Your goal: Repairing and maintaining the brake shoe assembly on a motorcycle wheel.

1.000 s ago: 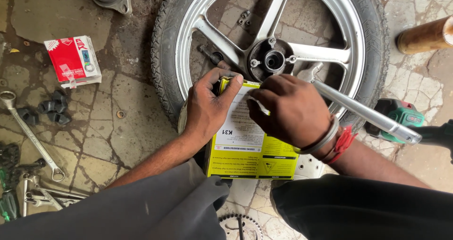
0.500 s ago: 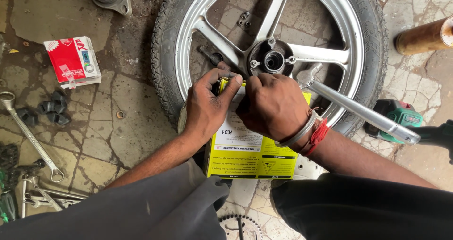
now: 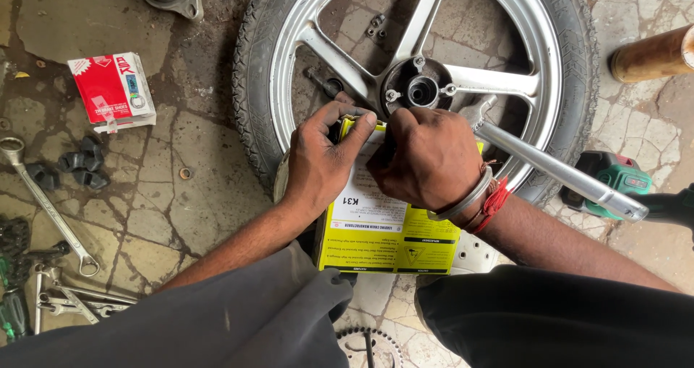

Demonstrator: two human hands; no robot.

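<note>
Yellow box (image 3: pixel 394 230): left hand (image 3: pixel 322 162), right hand (image 3: pixel 430 158) grip top, over wheel (image 3: pixel 303 28).

One wheel (image 3: pixel 426 86), two boxes: yellow (image 3: pixel 390 238), red (image 3: pixel 112 90).

Left hand (image 3: pixel 322 162) and right hand (image 3: pixel 426 158) gripping top edge of yellow box (image 3: pixel 387 234), silver alloy wheel (image 3: pixel 426 86) behind, red box (image 3: pixel 112 90) and spanner (image 3: pixel 47 209) on cracked floor (image 3: pixel 188 165)

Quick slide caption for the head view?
Both hands, left hand and right hand, grip a yellow box's top beside a wheel.
</note>
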